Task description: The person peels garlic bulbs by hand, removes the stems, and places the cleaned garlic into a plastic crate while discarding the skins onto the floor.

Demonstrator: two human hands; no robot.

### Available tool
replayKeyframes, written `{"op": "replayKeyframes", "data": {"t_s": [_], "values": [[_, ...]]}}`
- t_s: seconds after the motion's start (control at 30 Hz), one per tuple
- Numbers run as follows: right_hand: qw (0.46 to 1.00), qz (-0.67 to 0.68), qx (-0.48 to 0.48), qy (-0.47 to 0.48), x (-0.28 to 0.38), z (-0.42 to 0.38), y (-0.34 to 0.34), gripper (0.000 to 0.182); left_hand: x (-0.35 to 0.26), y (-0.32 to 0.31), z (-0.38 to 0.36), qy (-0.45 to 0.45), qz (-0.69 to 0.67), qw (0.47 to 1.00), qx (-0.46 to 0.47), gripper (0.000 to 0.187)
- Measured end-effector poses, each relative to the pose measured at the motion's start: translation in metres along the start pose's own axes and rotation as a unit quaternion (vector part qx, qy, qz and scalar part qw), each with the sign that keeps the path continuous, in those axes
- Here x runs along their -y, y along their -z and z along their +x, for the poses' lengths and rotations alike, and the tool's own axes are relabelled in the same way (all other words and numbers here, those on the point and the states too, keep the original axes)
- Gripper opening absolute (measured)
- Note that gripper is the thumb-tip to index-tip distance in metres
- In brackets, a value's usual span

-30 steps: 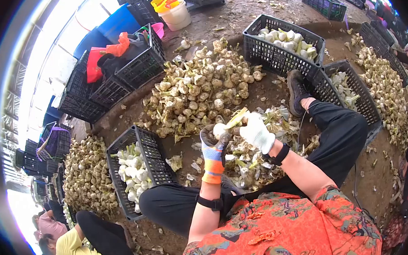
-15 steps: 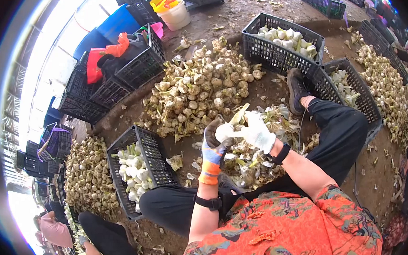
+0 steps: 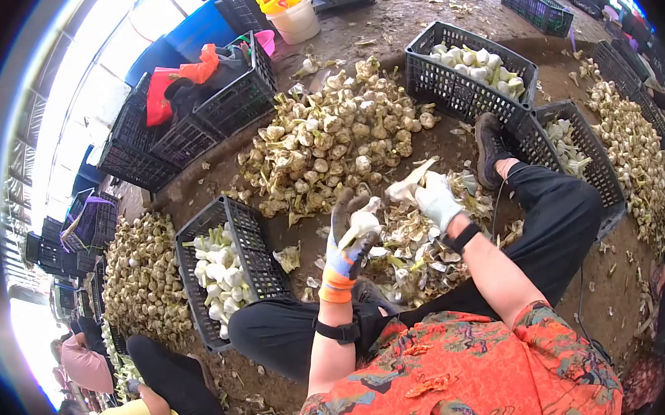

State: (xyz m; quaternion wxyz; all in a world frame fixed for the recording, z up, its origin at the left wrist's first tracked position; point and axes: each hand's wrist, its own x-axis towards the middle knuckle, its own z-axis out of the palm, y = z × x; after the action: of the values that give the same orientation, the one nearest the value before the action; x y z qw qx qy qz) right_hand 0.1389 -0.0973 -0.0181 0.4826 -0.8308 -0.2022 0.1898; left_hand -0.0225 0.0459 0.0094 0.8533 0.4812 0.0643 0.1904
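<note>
My left hand [image 3: 348,246], in a blue and orange glove with a dark palm, has its fingers around a peeled white garlic bulb [image 3: 363,224]. To its right, my right hand [image 3: 436,202] wears a whitish glove and grips a pale strip of garlic skin [image 3: 409,185] that sticks out to the upper left. The two hands are apart. Beneath them lies a heap of loose garlic skins [image 3: 412,264]. Just beyond the hands rises a big pile of unpeeled garlic bulbs [image 3: 328,140].
A black crate [image 3: 258,256] of peeled garlic stands by my left knee. Beyond my right foot are another crate of white bulbs [image 3: 459,94] and a crate of garlic pieces [image 3: 598,161]. More garlic piles [image 3: 144,280] lie left and right. A person in yellow [image 3: 145,408] sits lower left.
My hands have moved apart. The right hand has pulled away to the right with the strip of skin, while the bulb stays in the left. The view has shifted slightly.
</note>
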Motion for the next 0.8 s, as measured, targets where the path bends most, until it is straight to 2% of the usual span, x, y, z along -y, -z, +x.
{"op": "replayKeyframes", "data": {"t_s": [0.03, 0.07, 0.1, 0.17, 0.23, 0.27, 0.33, 0.37, 0.43, 0.53, 0.57, 0.6, 0.63, 0.7, 0.8], "values": [[0.981, -0.181, 0.063, 0.008, 0.01, -0.006, 0.018, 0.029, -0.002, -0.001, 0.001, 0.005, -0.013, 1.0, -0.005, 0.083], [0.94, -0.331, 0.059, 0.051, 0.005, -0.002, 0.007, 0.036, 0.002, 0.002, 0.003, 0.004, -0.033, 0.999, 0.005, 0.087], [0.957, -0.268, 0.111, 0.004, 0.005, -0.01, 0.017, 0.043, 0.005, 0.005, 0.006, 0.003, -0.053, 0.998, 0.015, 0.09], [0.985, -0.05, 0.058, 0.154, 0.028, -0.028, 0.008, 0.049, 0.024, 0.017, 0.002, 0.006, -0.079, 0.996, 0.041, 0.089], [0.967, -0.014, 0.142, 0.21, 0.055, -0.034, 0.009, 0.045, 0.024, 0.008, -0.002, 0.024, -0.046, 0.998, 0.029, 0.086], [0.969, -0.045, 0.16, 0.181, 0.078, -0.043, 0.014, 0.033, 0.017, -0.001, -0.003, 0.035, -0.012, 0.999, 0.014, 0.085], [0.959, -0.105, 0.14, 0.222, 0.078, -0.044, 0.005, 0.03, 0.011, -0.003, 0.0, -0.019, 0.141, 0.99, 0.009, 0.084], [0.952, -0.135, 0.13, 0.242, 0.077, -0.044, 0.001, 0.029, 0.009, -0.001, 0.002, -0.083, 0.257, 0.963, 0.018, 0.085], [0.946, -0.179, 0.101, 0.25, 0.077, -0.048, -0.003, 0.022, 0.007, 0.002, 0.003, -0.203, 0.47, 0.859, 0.032, 0.087], [0.95, -0.179, 0.089, 0.241, 0.072, -0.047, -0.01, 0.023, 0.013, 0.007, -0.002, -0.107, 0.356, 0.928, -0.015, 0.087], [0.966, -0.121, 0.114, 0.199, 0.067, -0.044, -0.011, 0.023, 0.011, 0.004, -0.003, -0.084, 0.304, 0.948, -0.035, 0.086], [0.976, -0.063, 0.14, 0.156, 0.064, -0.041, -0.011, 0.022, 0.01, 0.0, -0.002, -0.12, 0.288, 0.948, -0.057, 0.079], [0.98, -0.003, 0.165, 0.112, 0.063, -0.039, -0.012, 0.023, -0.007, -0.012, -0.006, -0.095, 0.247, 0.962, -0.066, 0.073], [0.98, 0.085, 0.163, 0.072, 0.056, -0.035, -0.018, 0.019, 0.008, 0.006, 0.001, -0.085, 0.089, 0.988, -0.097, 0.065], [0.973, 0.171, 0.141, 0.067, 0.055, -0.035, -0.022, 0.022, 0.019, 0.022, -0.001, -0.153, 0.229, 0.957, -0.087, 0.051]]}}
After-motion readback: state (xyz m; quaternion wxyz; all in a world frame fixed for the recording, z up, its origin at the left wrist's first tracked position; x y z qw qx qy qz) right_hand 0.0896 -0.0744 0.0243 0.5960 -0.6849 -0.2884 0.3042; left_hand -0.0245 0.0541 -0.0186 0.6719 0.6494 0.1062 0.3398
